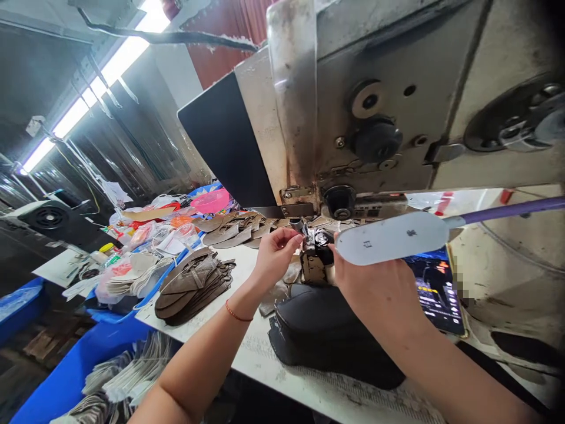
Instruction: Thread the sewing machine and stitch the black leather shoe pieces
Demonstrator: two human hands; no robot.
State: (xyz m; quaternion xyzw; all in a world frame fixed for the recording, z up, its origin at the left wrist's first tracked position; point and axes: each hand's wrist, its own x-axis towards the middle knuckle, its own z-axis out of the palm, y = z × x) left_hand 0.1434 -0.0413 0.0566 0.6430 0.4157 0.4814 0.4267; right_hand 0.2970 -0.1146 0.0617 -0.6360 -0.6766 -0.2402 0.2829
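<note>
My left hand [276, 252] is raised under the head of a big grey sewing machine [397, 100], fingers pinched together at the needle area [296, 225] on something too small to make out. My right hand [375, 288] is closed beside it, against a small dark piece [315, 262] on the machine's post; its fingertips are hidden behind a white lamp head. A black leather piece [326, 335] lies on the white table [304, 383] below both hands. A red string circles my left wrist.
A white lamp head on a purple arm [392, 237] hangs over my right hand. A stack of brown cut leather pieces [194, 285] lies left. More pieces [233, 231] are behind. A phone [435, 288] leans at the right. Blue bins [70, 377] hold pale cut parts.
</note>
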